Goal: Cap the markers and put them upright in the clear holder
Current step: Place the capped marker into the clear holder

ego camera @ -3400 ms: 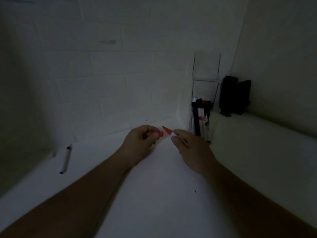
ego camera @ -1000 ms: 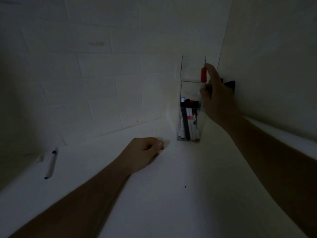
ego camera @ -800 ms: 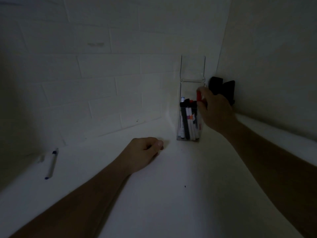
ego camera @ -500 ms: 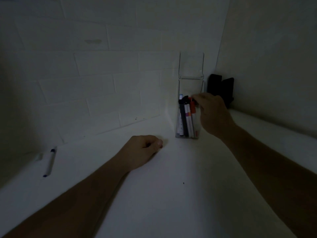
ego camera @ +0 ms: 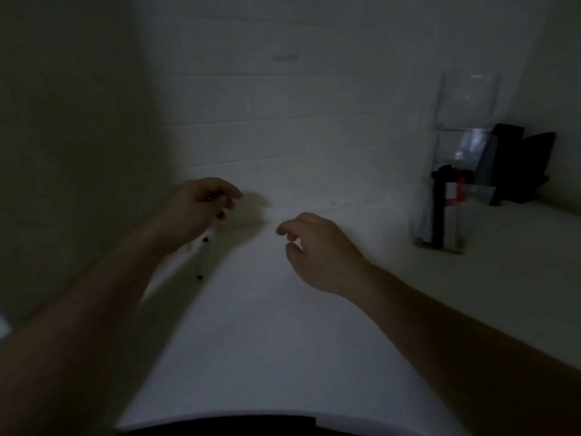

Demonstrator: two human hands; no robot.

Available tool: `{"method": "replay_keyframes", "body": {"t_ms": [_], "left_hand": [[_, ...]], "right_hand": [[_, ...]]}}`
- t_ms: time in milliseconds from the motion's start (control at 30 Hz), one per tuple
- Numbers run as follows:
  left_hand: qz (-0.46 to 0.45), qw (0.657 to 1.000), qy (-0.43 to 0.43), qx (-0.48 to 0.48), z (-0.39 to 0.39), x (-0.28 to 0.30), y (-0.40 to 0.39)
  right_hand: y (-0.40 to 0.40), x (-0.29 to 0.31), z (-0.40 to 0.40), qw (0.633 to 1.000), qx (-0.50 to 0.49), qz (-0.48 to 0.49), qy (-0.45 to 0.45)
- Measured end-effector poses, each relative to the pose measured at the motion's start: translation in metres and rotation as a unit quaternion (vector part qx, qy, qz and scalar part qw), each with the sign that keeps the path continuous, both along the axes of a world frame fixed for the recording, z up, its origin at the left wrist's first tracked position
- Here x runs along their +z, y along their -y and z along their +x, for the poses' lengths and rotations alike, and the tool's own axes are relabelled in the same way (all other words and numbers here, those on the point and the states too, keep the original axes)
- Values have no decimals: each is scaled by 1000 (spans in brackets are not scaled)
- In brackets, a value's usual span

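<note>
The clear holder (ego camera: pixel 464 102) stands in the right-hand corner of the white table, with several capped markers upright inside, among them the red-capped marker (ego camera: pixel 460 189). A white marker with dark ends (ego camera: pixel 202 256) is at the left, by the wall. My left hand (ego camera: pixel 201 206) is over its upper end, fingers curled and pinched on it; the view is blurred there. My right hand (ego camera: pixel 317 250) hovers mid-table with its fingers loosely apart and nothing in them.
Two black objects (ego camera: pixel 518 168) lean in the corner behind the holder, on a raised ledge (ego camera: pixel 518 247) along the right side. A tiled wall (ego camera: pixel 283 121) runs close behind the table. A dark edge (ego camera: pixel 220 426) is at the bottom.
My right hand dropped the red-capped marker into the holder and pulled back to mid-table, empty. My left hand moved left to the marker by the wall. The view swung left.
</note>
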State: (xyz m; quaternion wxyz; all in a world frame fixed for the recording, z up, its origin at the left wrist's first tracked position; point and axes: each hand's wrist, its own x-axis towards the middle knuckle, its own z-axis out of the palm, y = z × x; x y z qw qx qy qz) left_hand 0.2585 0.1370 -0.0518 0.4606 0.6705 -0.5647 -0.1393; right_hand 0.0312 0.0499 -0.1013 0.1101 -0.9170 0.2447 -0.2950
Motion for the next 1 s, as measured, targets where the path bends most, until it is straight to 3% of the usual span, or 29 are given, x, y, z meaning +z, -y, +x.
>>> {"method": "replay_keyframes", "body": {"t_ms": [67, 167, 367, 533, 733, 900, 1000], "left_hand": [[-33, 996, -22, 79, 34, -13, -15], [-26, 979, 40, 196, 54, -30, -23], [87, 959, 107, 247, 65, -43, -19], [150, 957, 150, 197, 55, -50, -17], [192, 936, 235, 179, 51, -55, -15], [181, 942, 252, 130, 16, -50, 3], [113, 969, 207, 74, -25, -35, 23]], "right_hand": [[-17, -6, 35, 997, 39, 43, -42], [-38, -15, 77, 991, 82, 54, -88], [-46, -25, 105, 975, 49, -41, -215], [-19, -20, 75, 968, -53, -95, -227], [34, -4, -33, 968, -175, -13, -182], [75, -20, -111, 969, -207, 27, -129], [81, -36, -133, 974, -218, 34, -48]]}}
